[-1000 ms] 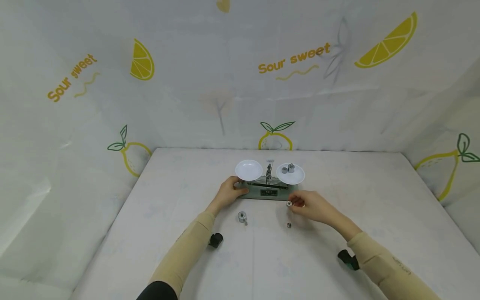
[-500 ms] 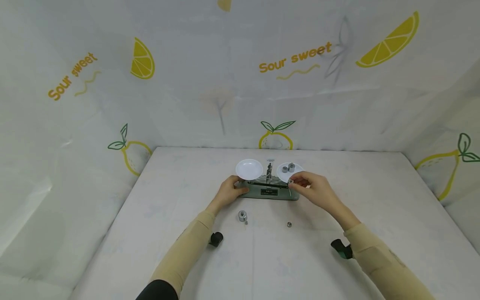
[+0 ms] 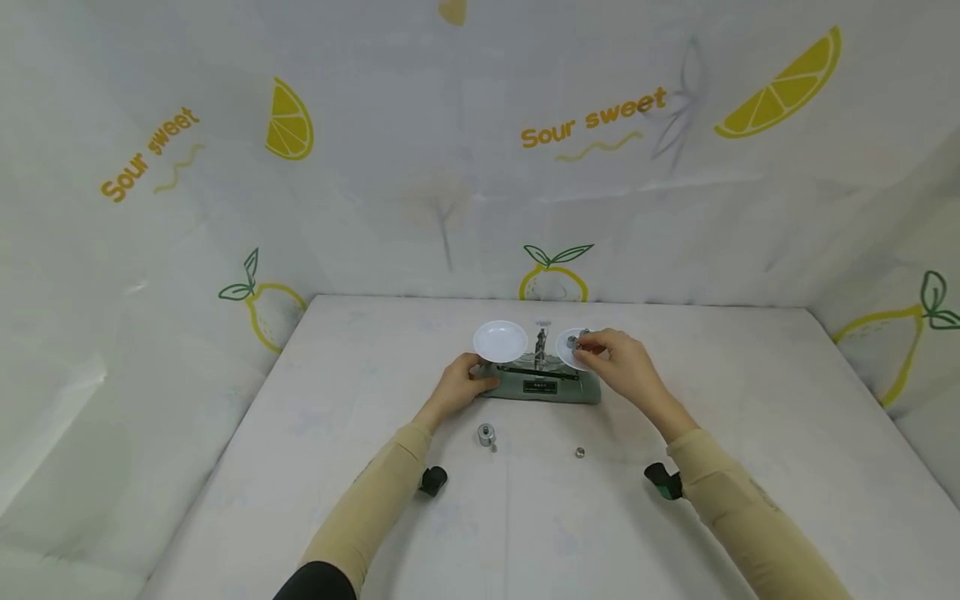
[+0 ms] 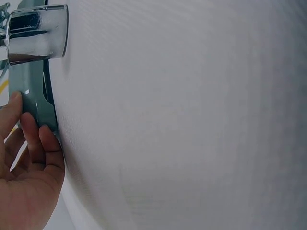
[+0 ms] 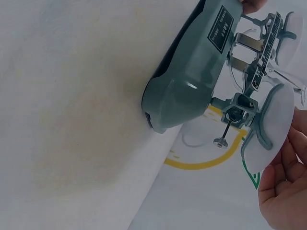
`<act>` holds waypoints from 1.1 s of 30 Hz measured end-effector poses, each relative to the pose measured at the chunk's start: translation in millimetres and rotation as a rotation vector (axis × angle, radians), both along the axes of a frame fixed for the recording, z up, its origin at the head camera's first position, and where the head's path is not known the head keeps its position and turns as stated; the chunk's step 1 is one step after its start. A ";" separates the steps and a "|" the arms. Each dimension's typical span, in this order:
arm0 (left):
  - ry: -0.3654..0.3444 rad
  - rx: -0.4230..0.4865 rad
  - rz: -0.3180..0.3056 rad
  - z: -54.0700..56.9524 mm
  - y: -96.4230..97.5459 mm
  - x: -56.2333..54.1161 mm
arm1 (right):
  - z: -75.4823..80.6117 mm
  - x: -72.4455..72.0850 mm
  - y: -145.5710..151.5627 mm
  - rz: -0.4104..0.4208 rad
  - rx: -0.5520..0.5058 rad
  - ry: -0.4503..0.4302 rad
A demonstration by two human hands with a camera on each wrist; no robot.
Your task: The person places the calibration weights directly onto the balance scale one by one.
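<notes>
A green-grey balance scale (image 3: pixel 540 387) stands on the table with two white pans. My left hand (image 3: pixel 456 383) grips the left end of its base; in the left wrist view, the fingers (image 4: pixel 50 148) curl at the base's end. My right hand (image 3: pixel 624 364) is over the right pan (image 3: pixel 566 357), fingertips pinched on a small metal weight that they mostly hide. Another small weight (image 3: pixel 572 342) sits on that pan, and a taller one beside it is partly covered by the fingers. Nothing lies on the left pan (image 3: pixel 500 341). In the right wrist view, the pan hides the fingertips.
On the table (image 3: pixel 420 550) in front of the scale stands a large metal weight (image 3: pixel 486 435) with a tiny one (image 3: pixel 493 448) beside it. Farther right lies another small weight (image 3: pixel 580 452). A lemon-printed white sheet (image 3: pixel 375 208) hangs behind the table.
My right hand has carried the small weight up and away from me, from in front of the scale to the right pan. The left hand has kept its grip on the base.
</notes>
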State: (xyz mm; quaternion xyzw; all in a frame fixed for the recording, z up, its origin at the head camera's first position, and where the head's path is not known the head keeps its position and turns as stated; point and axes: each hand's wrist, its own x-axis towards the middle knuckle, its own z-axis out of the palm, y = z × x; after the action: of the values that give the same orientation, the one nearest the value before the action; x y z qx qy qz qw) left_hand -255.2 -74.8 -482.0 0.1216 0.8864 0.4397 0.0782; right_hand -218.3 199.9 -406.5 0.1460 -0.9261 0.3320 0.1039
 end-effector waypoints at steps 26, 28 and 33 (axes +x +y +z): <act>0.031 0.003 -0.012 0.0 -0.3 0.1 | 3.0 -3.2 -4.1 -0.027 0.089 -0.024; 0.032 0.000 -0.013 -0.2 -0.5 0.3 | 2.3 -3.0 -3.8 -0.028 0.083 -0.025; 0.033 -0.005 -0.013 -0.8 -0.3 0.4 | 1.2 -2.3 -3.4 -0.029 0.071 -0.025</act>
State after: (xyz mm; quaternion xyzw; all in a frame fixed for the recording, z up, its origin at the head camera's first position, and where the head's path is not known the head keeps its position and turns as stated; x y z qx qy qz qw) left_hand -254.8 -75.1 -482.8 0.1342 0.8879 0.4349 0.0665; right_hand -220.6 196.6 -405.3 0.1321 -0.9406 0.2992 0.0917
